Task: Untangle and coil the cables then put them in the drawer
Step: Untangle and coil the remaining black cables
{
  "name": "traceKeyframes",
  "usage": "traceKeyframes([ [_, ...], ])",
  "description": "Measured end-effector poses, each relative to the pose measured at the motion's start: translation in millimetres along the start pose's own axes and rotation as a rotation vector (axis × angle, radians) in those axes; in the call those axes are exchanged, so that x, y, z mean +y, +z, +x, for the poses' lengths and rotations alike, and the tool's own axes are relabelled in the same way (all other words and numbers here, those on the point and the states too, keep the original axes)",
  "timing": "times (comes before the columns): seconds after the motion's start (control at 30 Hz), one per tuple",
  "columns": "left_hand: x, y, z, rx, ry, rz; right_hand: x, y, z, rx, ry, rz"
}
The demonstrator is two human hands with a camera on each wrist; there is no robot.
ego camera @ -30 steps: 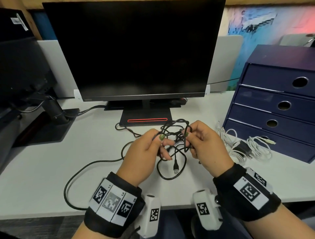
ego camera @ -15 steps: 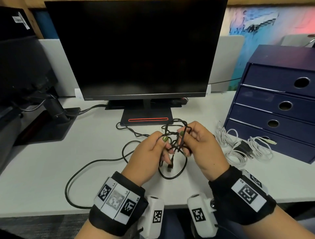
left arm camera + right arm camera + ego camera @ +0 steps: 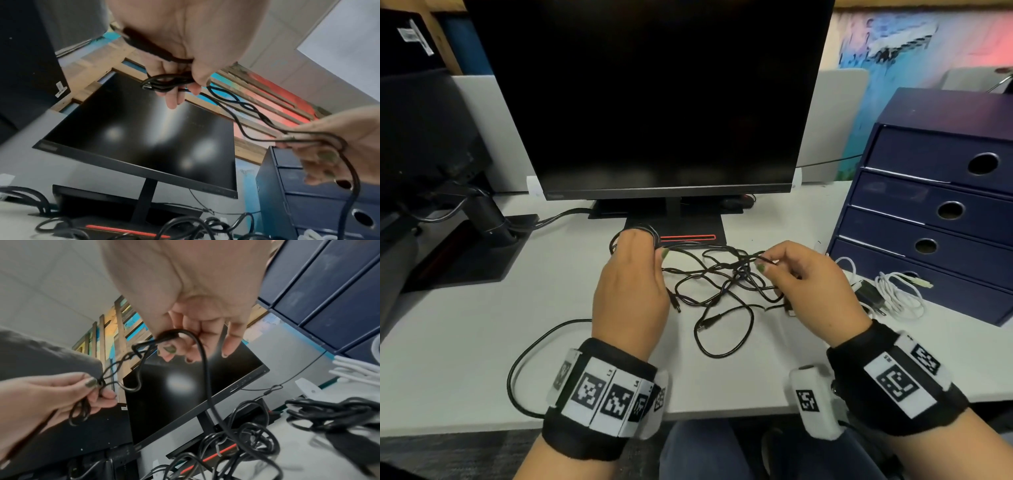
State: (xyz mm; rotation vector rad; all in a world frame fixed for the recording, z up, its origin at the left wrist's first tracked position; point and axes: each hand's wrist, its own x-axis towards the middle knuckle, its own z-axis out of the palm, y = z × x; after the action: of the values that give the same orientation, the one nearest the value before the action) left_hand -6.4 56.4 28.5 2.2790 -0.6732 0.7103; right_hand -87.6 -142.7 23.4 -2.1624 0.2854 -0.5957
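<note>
A tangle of black cables (image 3: 726,284) hangs and lies between my two hands above the white desk (image 3: 465,335). My left hand (image 3: 633,274) is raised in front of the monitor base and grips a small bundle of black loops (image 3: 164,81). My right hand (image 3: 801,274) pinches a black strand (image 3: 170,335) between thumb and forefinger. Twisted strands stretch from one hand to the other. Loose plug ends (image 3: 705,323) dangle onto the desk. At the right stands the blue drawer unit (image 3: 941,212), its drawers closed.
A coiled white cable with a black charger (image 3: 887,294) lies in front of the lowest drawer. The black monitor (image 3: 654,102) and its stand (image 3: 678,229) are close behind the hands. Another black cable (image 3: 527,363) loops to the desk's front edge at the left.
My hands, close together before, have drawn apart: the left moved up and left with a bundle of loops, the right moved right, and the tangle is stretched out between them.
</note>
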Motion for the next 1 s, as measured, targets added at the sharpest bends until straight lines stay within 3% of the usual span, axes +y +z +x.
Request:
traceKeyframes([
  [0.13, -2.8, 8.2, -2.1, -0.115, -0.144, 0.013, -4.5, 3.0, -0.8, -0.044, 0.041, 0.190],
  [0.27, 3.6, 8.3, -2.0, -0.255, -0.258, -0.259, -1.4, 11.4, 1.4, -0.021, 0.071, 0.189],
  [0.43, 20.3, 5.0, -7.6, -0.360, -0.253, -0.553, -4.8, 20.9, 1.5, 0.012, 0.031, 0.175],
  [0.53, 28.6, 6.1, -12.5, -0.433, -0.250, -0.699, -8.4, 27.3, -0.7, 0.002, 0.070, 0.313],
  [0.67, 31.6, 10.9, -16.4, -0.418, -0.265, -0.661, -15.0, 25.8, -3.2, -0.104, 0.099, 0.475],
  [0.8, 33.2, 10.3, -17.1, -0.409, -0.286, -0.643, -19.8, 24.2, -3.0, -0.147, 0.107, 0.352],
  [1.0, 35.9, 8.3, -17.7, -0.400, -0.094, -0.475, -27.4, 23.8, -8.4, -0.154, 0.109, 0.320],
])
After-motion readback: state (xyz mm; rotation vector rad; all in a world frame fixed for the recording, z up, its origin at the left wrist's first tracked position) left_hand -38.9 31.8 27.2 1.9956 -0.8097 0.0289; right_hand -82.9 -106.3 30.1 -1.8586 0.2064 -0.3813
